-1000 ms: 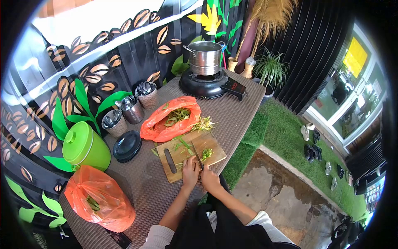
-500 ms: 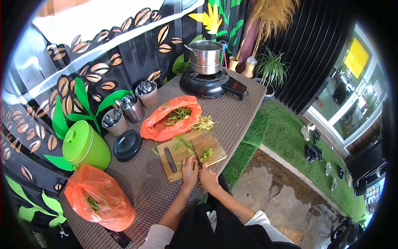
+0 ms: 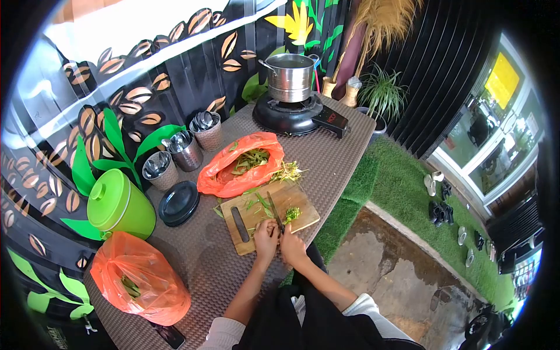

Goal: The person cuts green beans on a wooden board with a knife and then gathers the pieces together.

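My right hand [image 3: 293, 247] is closed round the handle of a knife [image 3: 273, 205]. Its narrow blade points away from me over a wooden cutting board [image 3: 297, 198]. Close beside it, my left hand [image 3: 266, 238] has its fingers curled in at the board's near edge; whatever they grip is hidden. A small heap of chopped greens [image 3: 292, 214] lies right of the blade, and loose green leaves [image 3: 256, 202] are to its left. Just behind the board, an orange plastic bag [image 3: 224, 185] gapes around leafy greens [image 3: 251, 161], with pale stems [image 3: 288, 171] beside it.
A metal pot [image 3: 290, 79] stands on a black burner [image 3: 286, 116] at the far end of the table. Along the wall are cutlery cups [image 3: 186, 154], black plates [image 3: 179, 204] and a green lidded bucket [image 3: 123, 204]. Nearer are another orange bag [image 3: 146, 280] and a phone [image 3: 169, 335].
Both hands stay at the near edge of the board, with only a slight shift of the fingers and knife. The bags and the chopped heap look the same.
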Demonstrator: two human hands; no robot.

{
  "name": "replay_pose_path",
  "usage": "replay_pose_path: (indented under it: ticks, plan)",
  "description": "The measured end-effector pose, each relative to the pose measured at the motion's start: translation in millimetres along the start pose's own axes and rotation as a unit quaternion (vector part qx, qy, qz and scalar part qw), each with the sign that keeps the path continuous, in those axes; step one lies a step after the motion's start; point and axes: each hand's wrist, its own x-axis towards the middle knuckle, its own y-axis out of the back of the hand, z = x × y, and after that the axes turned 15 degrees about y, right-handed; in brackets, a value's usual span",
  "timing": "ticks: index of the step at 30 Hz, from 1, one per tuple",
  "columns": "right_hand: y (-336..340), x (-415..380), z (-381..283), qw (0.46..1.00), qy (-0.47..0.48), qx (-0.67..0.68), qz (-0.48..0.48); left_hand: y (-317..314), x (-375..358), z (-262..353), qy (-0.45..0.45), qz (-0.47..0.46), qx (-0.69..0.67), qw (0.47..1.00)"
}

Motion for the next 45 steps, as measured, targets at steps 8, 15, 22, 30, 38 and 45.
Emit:
replay_pose_path:
  ticks: [8,15,22,30,38,45]
  plan:
    - [6.6,-16.9,-8.7,1.0,0.001,-0.008,0.01,2.2,5.1,-2.3,0.027,-0.004,-0.012,1.0]
    - [14.7,2.2,6.0,0.999,-0.017,-0.023,0.017,-1.7,2.5,-4.5,-0.02,0.026,0.05,0.998]
    - [20.9,7.3,20.2,1.0,-0.009,-0.007,-0.002,-13.6,7.1,6.2,-0.013,-0.009,0.057,0.998]
    - [26.1,8.6,23.8,1.0,0.004,0.013,-0.006,-5.4,5.1,15.1,0.032,-0.114,-0.001,0.993]
    - [23.3,9.1,22.8,1.0,-0.009,0.012,0.003,46.5,11.8,-1.0,-0.027,0.053,0.19,0.98]
    - [20.6,9.4,24.9,1.0,-0.004,0.009,0.006,60.1,14.5,-28.7,0.08,0.012,0.124,0.989]
